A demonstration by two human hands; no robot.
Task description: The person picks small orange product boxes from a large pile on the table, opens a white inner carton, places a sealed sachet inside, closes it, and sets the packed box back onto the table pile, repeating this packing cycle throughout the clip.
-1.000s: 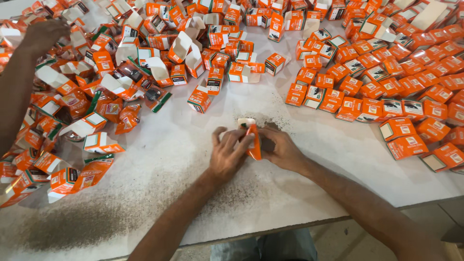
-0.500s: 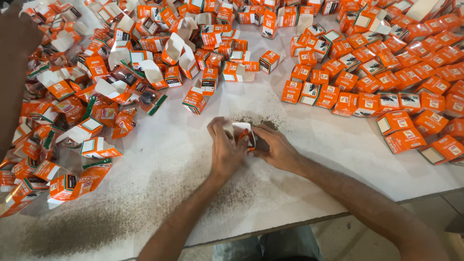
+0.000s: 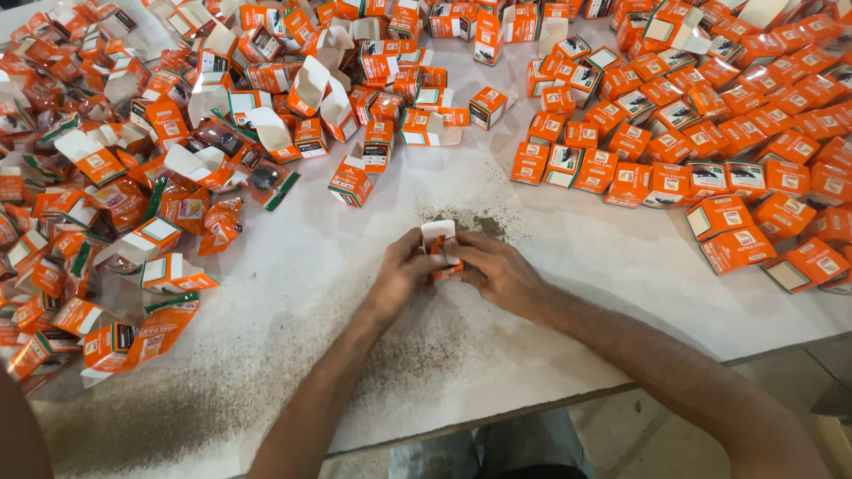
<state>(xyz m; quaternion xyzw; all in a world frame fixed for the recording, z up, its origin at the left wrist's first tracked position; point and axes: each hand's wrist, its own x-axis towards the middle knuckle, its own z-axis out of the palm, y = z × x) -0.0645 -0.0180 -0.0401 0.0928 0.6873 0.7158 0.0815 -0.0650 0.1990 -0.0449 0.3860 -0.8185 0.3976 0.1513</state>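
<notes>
Together, your hands clasped one small orange carton (image 3: 439,241).
Left hand (image 3: 399,275) and right hand (image 3: 499,273) each kept a closed grip on it, just above the white tabletop (image 3: 293,293).

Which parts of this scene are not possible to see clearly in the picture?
- Head view: most of the small orange box is hidden by the left hand and right hand; its contents cannot be told.
- Head view: the print on the closed boxes is too small.
- Head view: the open boxes run past the left edge.
- Head view: the table is cut off at the top.
</notes>
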